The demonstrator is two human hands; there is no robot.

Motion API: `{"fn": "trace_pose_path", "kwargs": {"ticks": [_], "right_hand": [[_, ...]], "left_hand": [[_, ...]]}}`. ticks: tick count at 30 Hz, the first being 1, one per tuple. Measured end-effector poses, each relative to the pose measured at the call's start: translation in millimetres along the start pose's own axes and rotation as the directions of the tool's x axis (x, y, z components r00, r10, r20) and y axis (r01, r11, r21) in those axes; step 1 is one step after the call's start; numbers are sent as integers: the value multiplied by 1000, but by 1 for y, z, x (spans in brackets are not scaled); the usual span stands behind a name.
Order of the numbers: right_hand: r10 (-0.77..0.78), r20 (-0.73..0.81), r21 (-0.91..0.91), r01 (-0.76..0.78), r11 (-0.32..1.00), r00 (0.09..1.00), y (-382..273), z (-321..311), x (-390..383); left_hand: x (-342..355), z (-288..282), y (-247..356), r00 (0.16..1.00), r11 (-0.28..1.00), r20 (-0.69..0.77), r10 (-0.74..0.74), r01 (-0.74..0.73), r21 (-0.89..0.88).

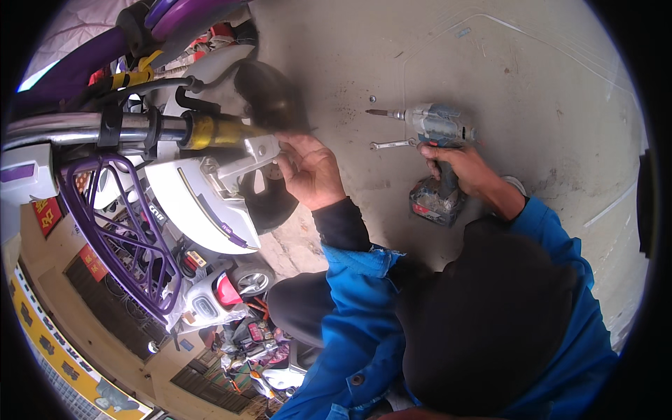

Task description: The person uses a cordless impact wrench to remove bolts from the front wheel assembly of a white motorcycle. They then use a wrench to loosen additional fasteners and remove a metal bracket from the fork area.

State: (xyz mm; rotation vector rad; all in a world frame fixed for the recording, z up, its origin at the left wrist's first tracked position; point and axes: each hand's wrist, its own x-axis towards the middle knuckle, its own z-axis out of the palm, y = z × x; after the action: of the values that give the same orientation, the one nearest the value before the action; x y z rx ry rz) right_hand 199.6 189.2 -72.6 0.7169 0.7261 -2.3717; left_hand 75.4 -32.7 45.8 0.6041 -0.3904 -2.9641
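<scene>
My left hand (311, 171) pinches the end of a light grey bracket (241, 164) that reaches from a white mudguard (199, 206). Just above it runs the yellow lower part of a fork tube (217, 131), close to my fingertips. On the right, my right hand (458, 168) is closed round the grip of a cordless impact driver (437, 124). The driver's bit points left, and its battery is nearest me. An open-ended wrench (392, 145) lies on the ground below the bit, with a small nut or washer (372, 99) above it.
A purple wire basket (115, 231) and purple frame (70, 77) of the vehicle stand at left. A dark round part (269, 94) sits beyond the fork. Several parked scooters (217, 297) are behind. The ground (518, 77) is grey concrete.
</scene>
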Motion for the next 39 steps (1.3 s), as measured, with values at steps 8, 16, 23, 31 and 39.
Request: {"fn": "trace_pose_path", "kwargs": {"ticks": [8, 16, 23, 31, 39], "right_hand": [[-91, -206, -46, 83, 995, 974, 22, -20, -14], [-196, -299, -877, -188, 441, 934, 1, -6, -68], [-319, 187, -938, 265, 222, 929, -65, 135, -30], [-433, 421, -818, 540, 199, 797, -57, 219, 43], [-495, 403, -821, 543, 175, 770, -45, 227, 55]], "left_hand": [[8, -31, -22, 998, 913, -7, 56, -48, 406], [-40, -45, 12, 935, 624, -55, 351, -190, 758], [-49, -111, 42, 762, 525, -163, 626, -258, 811], [-66, -115, 101, 622, 230, 94, 778, -420, 878], [-55, -130, 147, 590, -149, 406, 698, -435, 888]]}}
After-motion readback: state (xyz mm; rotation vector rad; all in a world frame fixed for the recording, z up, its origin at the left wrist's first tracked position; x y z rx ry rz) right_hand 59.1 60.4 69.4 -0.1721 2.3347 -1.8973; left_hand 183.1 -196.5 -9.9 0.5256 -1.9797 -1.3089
